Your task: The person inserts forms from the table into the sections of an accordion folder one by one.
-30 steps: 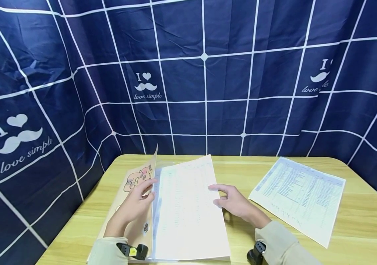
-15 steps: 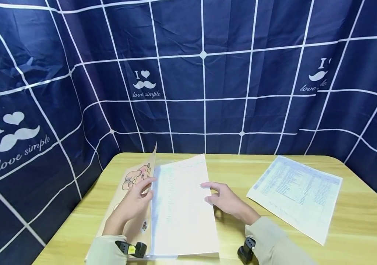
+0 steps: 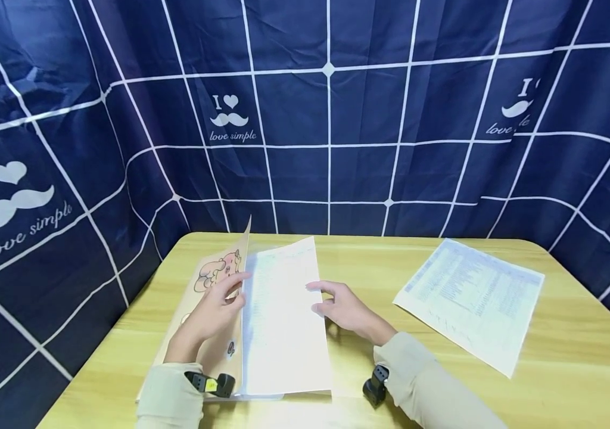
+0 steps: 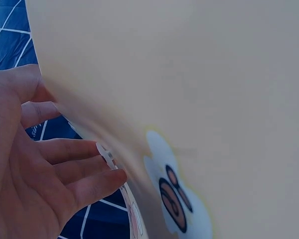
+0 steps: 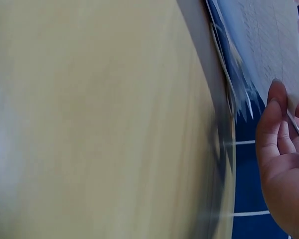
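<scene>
A beige folder with cartoon drawings lies at the left of the table, its cover raised. My left hand grips the edge of that cover between thumb and fingers; in the left wrist view, the cover bends where the fingers meet it. A printed sheet of paper lies over the folder's clear inner pages, its left edge close to the raised cover. My right hand pinches the sheet's right edge, and the right wrist view shows thumb and fingers on the paper.
Another printed sheet lies at an angle on the right of the wooden table. A dark blue gridded curtain hangs behind the table and along its sides. Each wrist carries a small black camera.
The pinched sheet has moved left with my right hand, toward the folder's raised cover. My left hand keeps its grip on the cover. The head view has shifted slightly.
</scene>
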Motion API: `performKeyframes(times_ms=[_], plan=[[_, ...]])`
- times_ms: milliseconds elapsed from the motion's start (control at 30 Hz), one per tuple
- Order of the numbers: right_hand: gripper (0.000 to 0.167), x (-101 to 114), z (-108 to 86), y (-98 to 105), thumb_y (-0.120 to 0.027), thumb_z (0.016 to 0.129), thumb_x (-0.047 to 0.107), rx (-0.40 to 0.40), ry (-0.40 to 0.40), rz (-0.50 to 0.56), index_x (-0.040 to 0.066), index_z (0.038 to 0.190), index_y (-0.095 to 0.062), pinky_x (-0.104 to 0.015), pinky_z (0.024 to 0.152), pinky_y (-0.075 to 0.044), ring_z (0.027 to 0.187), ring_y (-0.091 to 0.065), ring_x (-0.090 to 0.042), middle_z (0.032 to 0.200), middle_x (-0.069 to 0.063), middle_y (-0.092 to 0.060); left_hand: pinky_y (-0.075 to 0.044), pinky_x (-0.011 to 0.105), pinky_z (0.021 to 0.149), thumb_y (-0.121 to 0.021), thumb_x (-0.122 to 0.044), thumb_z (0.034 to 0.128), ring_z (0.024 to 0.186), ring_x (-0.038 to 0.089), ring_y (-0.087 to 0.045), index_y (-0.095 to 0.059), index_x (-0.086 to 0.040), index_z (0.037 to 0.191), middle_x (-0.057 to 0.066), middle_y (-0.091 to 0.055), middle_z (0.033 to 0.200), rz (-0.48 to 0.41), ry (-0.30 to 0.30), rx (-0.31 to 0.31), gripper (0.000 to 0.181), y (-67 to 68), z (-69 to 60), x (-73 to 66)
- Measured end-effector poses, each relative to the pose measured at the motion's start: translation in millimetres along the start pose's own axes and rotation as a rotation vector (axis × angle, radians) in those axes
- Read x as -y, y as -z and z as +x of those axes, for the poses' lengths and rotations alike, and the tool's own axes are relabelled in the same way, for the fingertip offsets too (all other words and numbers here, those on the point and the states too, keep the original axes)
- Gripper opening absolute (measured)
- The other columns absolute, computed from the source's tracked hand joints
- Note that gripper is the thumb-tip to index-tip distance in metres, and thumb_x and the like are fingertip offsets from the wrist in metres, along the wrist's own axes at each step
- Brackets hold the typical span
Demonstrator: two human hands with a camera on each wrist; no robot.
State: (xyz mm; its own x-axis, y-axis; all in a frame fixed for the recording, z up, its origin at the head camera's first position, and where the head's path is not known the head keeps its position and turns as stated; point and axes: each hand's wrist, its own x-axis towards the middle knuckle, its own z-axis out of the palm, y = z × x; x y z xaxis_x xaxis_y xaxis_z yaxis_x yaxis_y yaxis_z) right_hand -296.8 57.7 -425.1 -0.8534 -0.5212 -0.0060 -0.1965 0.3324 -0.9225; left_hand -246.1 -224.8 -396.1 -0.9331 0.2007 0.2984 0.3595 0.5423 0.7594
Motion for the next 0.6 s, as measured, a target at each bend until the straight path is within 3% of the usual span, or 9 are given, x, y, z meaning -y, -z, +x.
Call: performKeyframes(times_ms=[67,133,233,500,533,600], plan=[[0.047,1,1.6,-3,-0.057,0.092,0.009,0.007,0.004,0.0,0.017,0.137,-0.048,-0.025,0.051,-0.039,0.043,-0.028,-0.011,0.117,-0.013,-0.059,-0.041,0.05,0.1,-0.05,-0.004,0.0918,0.129,0.041,-0.041,-0.048,0.0,0.133,0.025,-0.043,0.14,-0.001,0.006,0.003,0.041,0.1,0.0,-0.2],[0.047,3,3.5,-7,-0.057,0.092,0.008,0.014,0.01,0.007,0.015,0.137,-0.048,-0.026,0.053,-0.04,0.044,-0.028,-0.011,0.128,-0.01,-0.054,-0.041,0.05,0.1,-0.05,-0.005,0.0918,0.13,0.041,-0.041,-0.048,0.0,0.134,0.024,-0.043,0.14,0.0,0.015,0.006,0.042,0.5,0.5,-0.1],[0.047,6,6.6,-11,-0.057,0.092,0.007,0.019,0.008,0.016,0.015,0.137,-0.048,-0.027,0.053,-0.039,0.043,-0.028,-0.012,0.132,-0.01,-0.052,-0.041,0.049,0.1,-0.05,-0.005,0.0917,0.13,0.04,-0.04,-0.048,0.0,0.133,0.023,-0.043,0.141,-0.001,0.019,0.009,0.042,1.0,1.8,0.5],[0.047,11,11.5,-18,-0.058,0.092,0.008,0.022,-0.014,0.045,0.017,0.136,-0.049,-0.031,0.066,-0.045,0.044,-0.026,-0.012,0.107,-0.006,-0.059,-0.039,0.049,0.101,-0.048,-0.005,0.0923,0.131,0.041,-0.038,-0.047,0.002,0.134,0.025,-0.041,0.141,-0.018,0.017,0.022,0.042,1.9,2.9,0.6],[0.047,12,11.9,-20,-0.058,0.092,0.008,0.023,-0.019,0.041,0.017,0.137,-0.049,-0.03,0.065,-0.045,0.043,-0.027,-0.012,0.096,-0.006,-0.058,-0.039,0.049,0.102,-0.048,-0.005,0.0923,0.131,0.041,-0.038,-0.047,0.002,0.134,0.025,-0.04,0.142,-0.018,0.022,0.023,0.042,1.8,2.6,0.4],[0.047,12,12.8,-22,-0.059,0.092,0.008,0.021,-0.025,0.039,0.018,0.136,-0.049,-0.03,0.062,-0.044,0.043,-0.028,-0.012,0.098,-0.004,-0.058,-0.039,0.049,0.102,-0.049,-0.005,0.0923,0.131,0.04,-0.038,-0.047,0.001,0.134,0.024,-0.04,0.142,-0.015,0.03,0.023,0.042,1.8,2.1,0.0]])
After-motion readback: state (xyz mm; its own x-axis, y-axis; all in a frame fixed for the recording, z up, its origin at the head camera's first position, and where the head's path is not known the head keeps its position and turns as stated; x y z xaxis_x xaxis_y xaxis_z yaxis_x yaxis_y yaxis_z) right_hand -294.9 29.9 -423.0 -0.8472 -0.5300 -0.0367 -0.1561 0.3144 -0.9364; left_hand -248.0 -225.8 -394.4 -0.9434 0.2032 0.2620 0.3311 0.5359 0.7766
